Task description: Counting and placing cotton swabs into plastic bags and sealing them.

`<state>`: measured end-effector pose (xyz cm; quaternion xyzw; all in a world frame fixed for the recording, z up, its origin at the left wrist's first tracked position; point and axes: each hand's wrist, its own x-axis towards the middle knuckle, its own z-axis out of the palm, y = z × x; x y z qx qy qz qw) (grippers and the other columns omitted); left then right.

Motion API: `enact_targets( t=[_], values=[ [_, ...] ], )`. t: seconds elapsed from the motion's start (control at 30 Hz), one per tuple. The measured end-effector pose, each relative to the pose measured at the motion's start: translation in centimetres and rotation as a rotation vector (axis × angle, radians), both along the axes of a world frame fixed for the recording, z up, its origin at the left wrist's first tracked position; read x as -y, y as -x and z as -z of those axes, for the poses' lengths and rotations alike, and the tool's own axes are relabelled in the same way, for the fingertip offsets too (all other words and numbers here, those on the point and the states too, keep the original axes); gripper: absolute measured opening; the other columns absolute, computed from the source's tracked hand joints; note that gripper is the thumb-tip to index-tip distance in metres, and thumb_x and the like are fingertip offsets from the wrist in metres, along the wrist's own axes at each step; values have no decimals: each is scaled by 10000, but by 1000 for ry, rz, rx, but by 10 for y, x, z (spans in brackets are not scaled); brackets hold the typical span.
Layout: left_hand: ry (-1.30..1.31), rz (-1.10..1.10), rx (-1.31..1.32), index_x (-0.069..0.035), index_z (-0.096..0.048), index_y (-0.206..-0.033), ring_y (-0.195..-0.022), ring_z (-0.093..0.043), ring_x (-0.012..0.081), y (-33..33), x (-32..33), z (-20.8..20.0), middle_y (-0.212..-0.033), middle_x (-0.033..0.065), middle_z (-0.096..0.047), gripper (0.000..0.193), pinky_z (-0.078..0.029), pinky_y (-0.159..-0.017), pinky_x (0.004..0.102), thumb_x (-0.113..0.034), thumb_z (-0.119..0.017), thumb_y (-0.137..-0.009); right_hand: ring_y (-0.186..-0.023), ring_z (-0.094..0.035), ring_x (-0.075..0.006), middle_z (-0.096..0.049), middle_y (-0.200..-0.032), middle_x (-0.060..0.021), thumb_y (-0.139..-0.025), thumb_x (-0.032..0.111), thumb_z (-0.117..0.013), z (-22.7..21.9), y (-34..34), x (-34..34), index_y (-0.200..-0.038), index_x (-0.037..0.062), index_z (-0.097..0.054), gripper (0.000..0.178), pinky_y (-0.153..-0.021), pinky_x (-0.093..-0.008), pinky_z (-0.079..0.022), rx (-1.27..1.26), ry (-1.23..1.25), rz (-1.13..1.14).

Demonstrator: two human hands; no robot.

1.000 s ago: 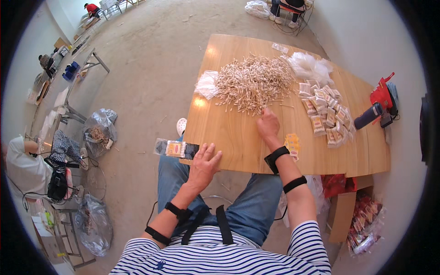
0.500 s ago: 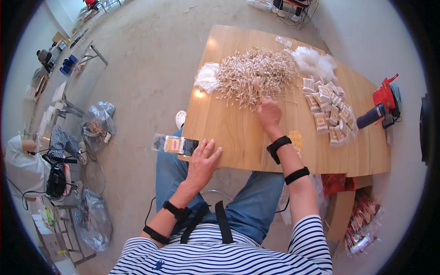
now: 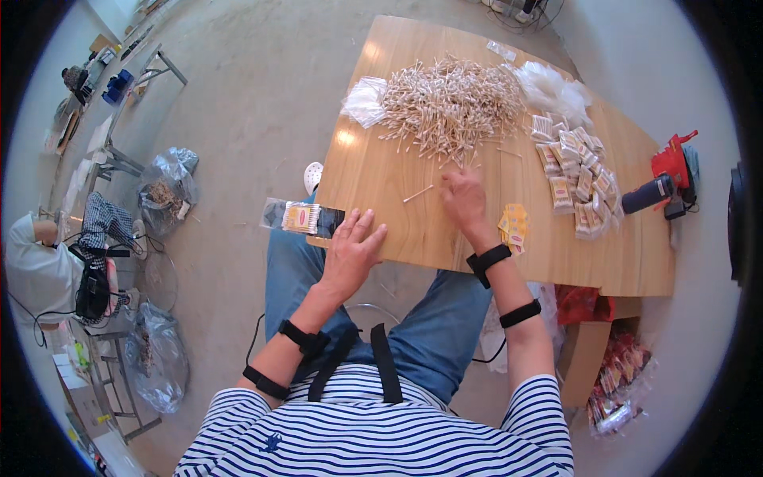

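A heap of loose cotton swabs [image 3: 453,103] covers the far middle of the wooden table [image 3: 397,230]. At its near edge my right hand [image 3: 464,197] is curled, fingertips pressed together; what they hold, if anything, is hidden. One single swab [image 3: 418,193] lies apart, left of that hand. My left hand [image 3: 354,248] rests on the table's near left edge, fingers spread. Its fingertips are beside a black strip [image 3: 330,222]. On this, jutting past the edge, sits a clear bag [image 3: 273,213] with a row of swabs and a yellow card [image 3: 300,217].
Filled swab packs [image 3: 572,171] are heaped at the right. Empty clear bags [image 3: 552,91] lie behind them, more bags [image 3: 366,102] at the left. Yellow cards [image 3: 513,226] lie by my right wrist. A dark cylinder [image 3: 648,195] stands at the right edge. A co-worker [image 3: 48,262] sits far left.
My right hand has drawn slightly back from the heap. A single swab now lies on the bare wood to its left. The view has shifted; my left hand stays at the edge.
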<state>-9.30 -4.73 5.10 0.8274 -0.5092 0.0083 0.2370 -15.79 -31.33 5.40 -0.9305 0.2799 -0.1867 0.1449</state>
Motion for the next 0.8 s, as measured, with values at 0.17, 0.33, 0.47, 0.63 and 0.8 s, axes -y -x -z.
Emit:
enact_targets(
  t=[0.17, 0.33, 0.47, 0.63, 0.8],
  values=[
    [-21, 30, 17, -61, -616, -1297, -1372, -433, 401, 3, 5, -7, -1438, 198, -506, 676, -384, -1125, 475, -128, -840, -663, -802, -664, -374, -600, -937, -157, -884, 140, -591, 13, 0, -32, -912, 75, -646, 90, -695, -490, -555, 4, -60, -121],
    [-18, 8, -179, 36, -504, -1381, -1452, -313, 378, 18, 19, -20, -1535, 186, -388, 836, -292, -1185, 472, -193, -867, -664, -779, -662, -371, -626, -909, -153, -900, 196, -591, 13, -1, -50, -889, 74, -622, 127, -672, -478, -545, -69, -125, -162],
    [-27, 25, -100, 19, -442, -1438, -1478, -261, 373, 15, 33, -17, -1557, 185, -348, 933, -257, -1195, 492, -288, -867, -666, -809, -674, -384, -680, -908, -158, -892, 291, -602, 1, -9, 8, -944, 65, -641, 236, -696, -471, -545, -91, -34, 273],
    [-127, 34, -15, 0, -421, -1460, -1485, -249, 359, 7, 38, -9, -1544, 171, -353, 1015, -223, -1182, 567, -508, -807, -670, -884, -683, -420, -698, -941, -193, -837, 346, -652, 16, -9, 50, -1006, 44, -659, 346, -755, -480, -561, -97, -72, 366],
    [-162, 24, -11, -11, -437, -1444, -1456, -303, 351, 10, 27, -15, -1468, 165, -412, 1004, -231, -1179, 565, -513, -810, -659, -975, -668, -404, -681, -1028, -211, -837, 263, -630, -1, -4, 46, -990, 44, -657, 269, -821, -491, -542, -257, -220, 426]
  ],
)
